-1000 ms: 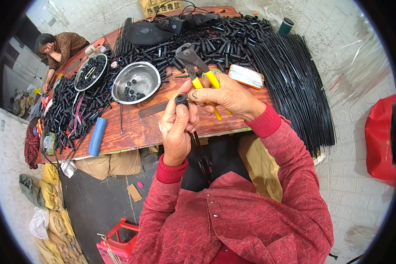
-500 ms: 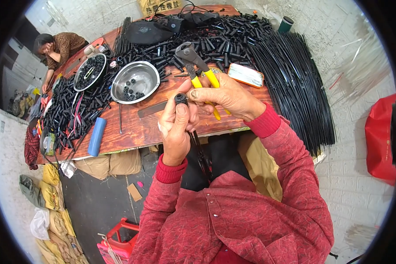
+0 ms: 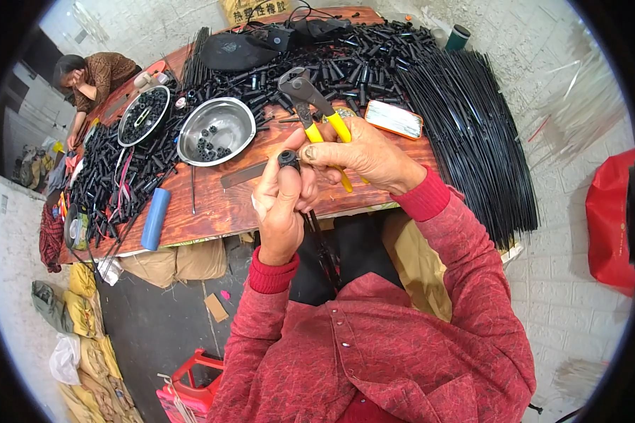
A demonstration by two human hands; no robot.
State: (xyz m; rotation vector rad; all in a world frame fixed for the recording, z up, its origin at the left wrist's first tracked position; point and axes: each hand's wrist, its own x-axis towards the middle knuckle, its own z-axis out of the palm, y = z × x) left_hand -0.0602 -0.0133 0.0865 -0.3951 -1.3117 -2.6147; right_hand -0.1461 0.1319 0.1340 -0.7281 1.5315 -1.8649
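Observation:
My left hand (image 3: 281,204) is closed round a black cylindrical part (image 3: 288,159), its round end showing above the thumb. Thin black rods (image 3: 322,247) hang below that hand toward my lap; whether they join the part is hidden. In my right hand (image 3: 370,156) rests a pair of cutting pliers (image 3: 339,125) with yellow handles, jaws apart and pointing away from me. The thumb and forefinger of the same hand pinch close beside the black part's end. Anything tiny between those fingertips is too small to make out.
On the wooden table (image 3: 212,197) stand a metal bowl (image 3: 241,116) with several black pieces and a fuller bowl (image 3: 164,113). Black tubes (image 3: 363,67) heap behind, long black rods (image 3: 473,134) lie right. A blue cylinder (image 3: 155,218) is at the front edge. Another person (image 3: 102,77) leans there, far left.
The black part in my left hand has tipped slightly, its end turned more toward me. My left thumb has shifted a little, and the pliers have moved slightly left.

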